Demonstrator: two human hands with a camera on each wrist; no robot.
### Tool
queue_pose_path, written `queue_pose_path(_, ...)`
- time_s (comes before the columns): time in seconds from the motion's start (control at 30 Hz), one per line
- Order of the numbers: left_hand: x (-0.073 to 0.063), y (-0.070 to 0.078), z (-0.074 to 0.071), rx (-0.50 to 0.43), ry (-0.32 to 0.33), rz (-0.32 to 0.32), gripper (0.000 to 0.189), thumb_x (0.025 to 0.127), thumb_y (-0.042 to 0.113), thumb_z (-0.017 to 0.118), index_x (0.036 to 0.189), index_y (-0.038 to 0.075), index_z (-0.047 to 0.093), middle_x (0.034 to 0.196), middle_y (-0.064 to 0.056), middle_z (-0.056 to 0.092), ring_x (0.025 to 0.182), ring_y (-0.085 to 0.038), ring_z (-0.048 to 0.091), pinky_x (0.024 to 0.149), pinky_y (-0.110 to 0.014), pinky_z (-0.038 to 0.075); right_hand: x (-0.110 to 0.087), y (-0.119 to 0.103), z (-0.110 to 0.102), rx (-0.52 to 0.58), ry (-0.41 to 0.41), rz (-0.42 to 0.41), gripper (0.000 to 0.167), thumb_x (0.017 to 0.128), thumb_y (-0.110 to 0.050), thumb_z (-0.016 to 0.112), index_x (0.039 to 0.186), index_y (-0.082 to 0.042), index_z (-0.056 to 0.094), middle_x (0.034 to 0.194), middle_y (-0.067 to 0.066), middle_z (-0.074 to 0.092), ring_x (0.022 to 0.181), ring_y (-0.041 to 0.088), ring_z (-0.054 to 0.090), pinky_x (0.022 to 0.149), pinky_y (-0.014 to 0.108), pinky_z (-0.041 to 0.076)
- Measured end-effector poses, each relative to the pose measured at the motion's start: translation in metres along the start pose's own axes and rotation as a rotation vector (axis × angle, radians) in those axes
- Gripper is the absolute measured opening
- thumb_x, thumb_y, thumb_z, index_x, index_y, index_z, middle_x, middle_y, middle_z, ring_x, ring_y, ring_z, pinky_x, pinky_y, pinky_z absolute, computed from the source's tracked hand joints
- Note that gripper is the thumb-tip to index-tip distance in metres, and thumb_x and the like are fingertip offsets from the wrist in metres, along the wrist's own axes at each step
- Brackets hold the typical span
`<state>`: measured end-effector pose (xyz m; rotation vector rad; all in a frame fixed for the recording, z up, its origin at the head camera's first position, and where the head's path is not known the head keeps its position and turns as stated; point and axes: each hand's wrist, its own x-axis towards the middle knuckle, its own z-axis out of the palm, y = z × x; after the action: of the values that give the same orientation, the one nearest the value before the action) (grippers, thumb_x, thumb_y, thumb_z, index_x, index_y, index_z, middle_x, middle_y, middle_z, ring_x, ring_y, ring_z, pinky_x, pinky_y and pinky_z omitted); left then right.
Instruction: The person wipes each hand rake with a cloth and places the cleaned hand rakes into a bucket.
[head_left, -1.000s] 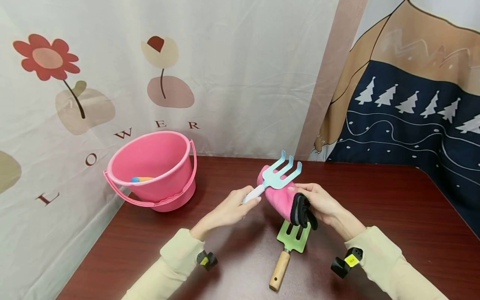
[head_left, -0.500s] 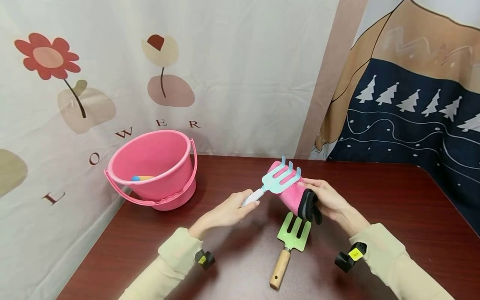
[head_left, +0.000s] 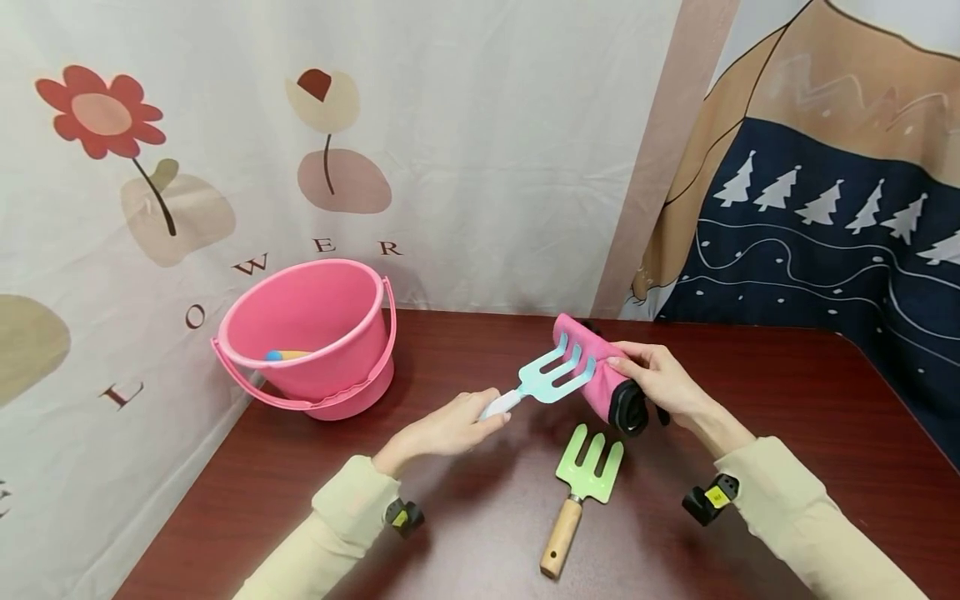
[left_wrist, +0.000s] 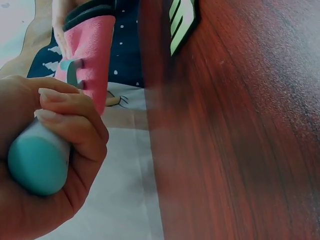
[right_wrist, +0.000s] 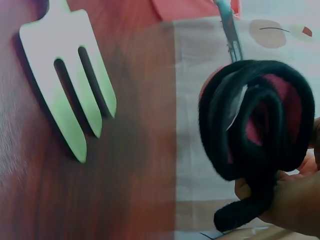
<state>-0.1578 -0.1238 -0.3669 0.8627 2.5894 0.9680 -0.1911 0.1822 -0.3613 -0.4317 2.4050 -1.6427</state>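
Note:
My left hand (head_left: 448, 423) grips the white handle of a light blue three-pronged hand rake (head_left: 551, 382). In the left wrist view the fingers curl round the handle, and its teal end (left_wrist: 37, 165) shows. My right hand (head_left: 663, 383) holds a rolled pink cloth item (head_left: 592, 367) with black edging, thumb on its near side. The right wrist view looks into its coiled black-trimmed end (right_wrist: 255, 120), where a black strap (right_wrist: 245, 210) hangs down. The rake's bent tips overlap the pink roll in the head view. Below them a green hand fork (head_left: 590, 471) with a wooden handle lies on the table.
A pink bucket (head_left: 315, 308) stands at the table's back left, its handle folded down. Inside it lies something blue and yellow (head_left: 288, 355). Printed fabric (head_left: 487, 167) hangs behind the dark red wooden table (head_left: 465, 350).
My right hand has moved rightward with the pink roll, tilting it. The rake has shifted a little left and down, its tips turning further toward the right. The green fork's prongs are now uncovered.

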Motion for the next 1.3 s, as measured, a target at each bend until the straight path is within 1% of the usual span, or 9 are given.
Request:
queue_pose_path(0.07, 0.0, -0.002, 0.001, 0.033, -0.007, -0.006, 0.014, 0.093, 0.017, 0.05, 0.085, 0.006, 0.049, 0.063, 0.005, 0.043, 0.054, -0.004, 0.04, 0.05, -0.018, 0.034, -0.001, -0.003, -0.002, -0.033, 0.002, -0.026, 0.04, 0.098, -0.018, 0.049, 0.132, 0.003, 0.051, 0.106, 0.019, 0.063, 0.083, 0.01, 0.056, 0.074, 0.022, 0.048)
queue_pose_path(0.13, 0.0, -0.005, 0.002, 0.063, -0.013, -0.011, 0.013, 0.092, 0.017, 0.051, 0.084, 0.007, 0.049, 0.063, 0.005, 0.043, 0.054, -0.004, 0.04, 0.05, -0.018, 0.033, -0.002, -0.007, -0.005, -0.039, 0.011, -0.042, 0.04, 0.098, -0.017, 0.049, 0.132, 0.003, 0.05, 0.107, 0.02, 0.062, 0.082, 0.009, 0.057, 0.073, 0.021, 0.048)
queue_pose_path(0.4, -0.001, -0.012, 0.004, 0.126, 0.013, -0.035, 0.013, 0.091, 0.016, 0.053, 0.084, 0.005, 0.052, 0.064, 0.003, 0.043, 0.056, -0.007, 0.04, 0.051, -0.019, 0.033, -0.004, -0.019, -0.013, -0.025, 0.117, -0.026, 0.043, 0.098, -0.026, 0.05, 0.13, 0.003, 0.051, 0.093, -0.01, 0.058, 0.087, 0.005, 0.051, 0.072, 0.019, 0.047)
queue_pose_path(0.53, 0.0, -0.012, 0.0, 0.096, 0.062, -0.054, 0.012, 0.092, 0.017, 0.053, 0.087, 0.006, 0.052, 0.063, 0.003, 0.045, 0.054, -0.006, 0.042, 0.05, -0.019, 0.036, -0.004, -0.017, -0.014, -0.038, 0.183, 0.011, 0.043, 0.098, -0.026, 0.05, 0.129, 0.004, 0.052, 0.088, -0.013, 0.057, 0.082, 0.003, 0.05, 0.07, 0.018, 0.046)
queue_pose_path(0.63, 0.0, -0.01, -0.003, 0.011, 0.101, -0.061, 0.012, 0.093, 0.016, 0.052, 0.088, 0.005, 0.05, 0.061, 0.002, 0.045, 0.05, -0.006, 0.042, 0.048, -0.02, 0.036, -0.003, -0.011, -0.01, -0.012, 0.204, 0.056, 0.043, 0.098, -0.025, 0.049, 0.129, 0.006, 0.051, 0.083, -0.014, 0.056, 0.075, 0.001, 0.051, 0.067, 0.018, 0.046)
queue_pose_path(0.77, 0.003, -0.004, -0.006, -0.113, 0.132, -0.053, 0.013, 0.095, 0.017, 0.051, 0.089, 0.005, 0.049, 0.057, 0.001, 0.043, 0.046, -0.007, 0.04, 0.046, -0.02, 0.034, -0.001, -0.002, 0.0, 0.05, 0.156, 0.104, 0.041, 0.098, -0.021, 0.048, 0.125, 0.01, 0.051, 0.075, -0.01, 0.055, 0.066, 0.001, 0.052, 0.062, 0.02, 0.046)
queue_pose_path(0.93, 0.006, 0.005, -0.004, -0.203, 0.136, -0.039, 0.015, 0.096, 0.017, 0.051, 0.09, 0.004, 0.048, 0.057, 0.0, 0.04, 0.044, -0.007, 0.039, 0.044, -0.021, 0.033, 0.0, 0.005, 0.018, 0.187, 0.011, 0.133, 0.041, 0.098, -0.02, 0.047, 0.125, 0.011, 0.049, 0.074, -0.008, 0.057, 0.066, 0.002, 0.055, 0.063, 0.02, 0.047)
queue_pose_path(1.1, 0.009, 0.008, 0.001, -0.242, 0.131, -0.03, 0.017, 0.096, 0.018, 0.052, 0.09, 0.003, 0.047, 0.058, 0.0, 0.04, 0.044, -0.007, 0.039, 0.044, -0.021, 0.033, 0.0, 0.003, 0.03, 0.353, -0.132, 0.136, 0.039, 0.099, -0.022, 0.046, 0.126, 0.007, 0.048, 0.08, -0.008, 0.063, 0.069, 0.003, 0.059, 0.066, 0.02, 0.05)
queue_pose_path(1.3, 0.009, 0.008, 0.005, -0.259, 0.112, -0.022, 0.017, 0.095, 0.019, 0.053, 0.094, 0.003, 0.049, 0.058, 0.0, 0.042, 0.044, -0.008, 0.04, 0.043, -0.022, 0.034, 0.0, -0.003, 0.034, 0.477, -0.184, 0.136, 0.032, 0.099, -0.02, 0.046, 0.125, -0.001, 0.052, 0.086, -0.009, 0.068, 0.072, 0.003, 0.061, 0.069, 0.019, 0.051)
